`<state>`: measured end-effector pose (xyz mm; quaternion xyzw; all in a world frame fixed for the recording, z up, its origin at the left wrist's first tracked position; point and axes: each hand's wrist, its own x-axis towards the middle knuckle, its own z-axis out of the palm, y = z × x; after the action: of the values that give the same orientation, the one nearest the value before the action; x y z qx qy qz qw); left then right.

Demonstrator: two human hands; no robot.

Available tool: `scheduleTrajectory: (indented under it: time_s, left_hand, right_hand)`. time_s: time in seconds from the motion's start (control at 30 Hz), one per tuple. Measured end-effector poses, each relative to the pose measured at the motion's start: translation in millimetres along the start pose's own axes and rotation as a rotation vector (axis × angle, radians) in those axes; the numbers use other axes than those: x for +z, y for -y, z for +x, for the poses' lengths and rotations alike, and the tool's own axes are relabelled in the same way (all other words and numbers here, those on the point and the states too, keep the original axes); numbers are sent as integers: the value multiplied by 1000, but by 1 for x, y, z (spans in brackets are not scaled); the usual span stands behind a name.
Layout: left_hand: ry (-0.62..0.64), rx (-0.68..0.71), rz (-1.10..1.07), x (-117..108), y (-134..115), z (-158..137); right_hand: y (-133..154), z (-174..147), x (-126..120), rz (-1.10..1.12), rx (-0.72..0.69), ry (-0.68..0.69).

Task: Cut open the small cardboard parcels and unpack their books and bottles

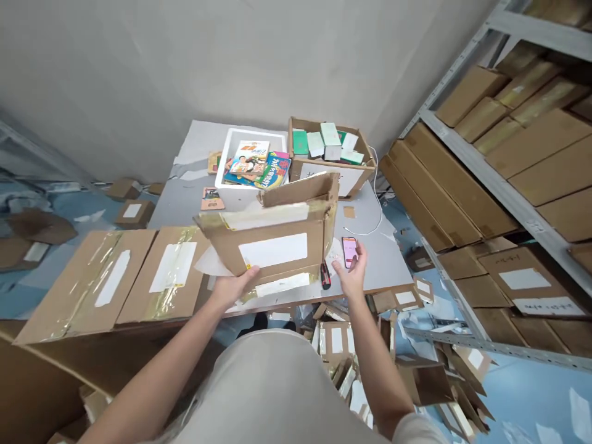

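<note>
My left hand (234, 288) grips the lower left edge of an opened cardboard box (272, 246), thumb on the near face. The box is tilted on the table's front part, with torn flaps, tape strips and a white label. My right hand (352, 271) is at the lower end of a phone (349, 251) with a lit pink screen. Its thumb and fingers are apart, and the fingertips overlap the phone's edge; whether they touch it, I cannot tell. A black and red box cutter (325, 276) lies between the box and my right hand.
Behind stand a white foam box (226, 154) of picture books and a carton (365, 157) of green and white small boxes. A white cable (380, 200) curves along the right. Taped cartons (139, 271) stand left; loaded shelves (472, 148) rise right. Cardboard scraps (337, 339) litter the floor.
</note>
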<state>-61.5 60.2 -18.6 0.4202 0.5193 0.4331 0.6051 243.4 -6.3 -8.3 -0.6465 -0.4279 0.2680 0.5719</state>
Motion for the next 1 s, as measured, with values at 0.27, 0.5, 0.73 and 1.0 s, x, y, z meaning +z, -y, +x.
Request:
scheduleTrajectory:
  time_s: [0.27, 0.5, 0.73, 1.0]
  left_hand:
    - [361, -257, 109, 61, -7, 1]
    - [754, -343, 162, 145, 13, -8]
    - [1110, -225, 556, 259, 53, -37]
    - [1481, -127, 858, 309, 100, -79]
  right_hand:
    - [-42, -46, -96, 470, 384, 204]
    - [-70, -156, -149, 678, 507, -210]
    - [-91, -300, -190, 741, 468, -940]
    - [-152, -401, -171, 766, 667, -1490]
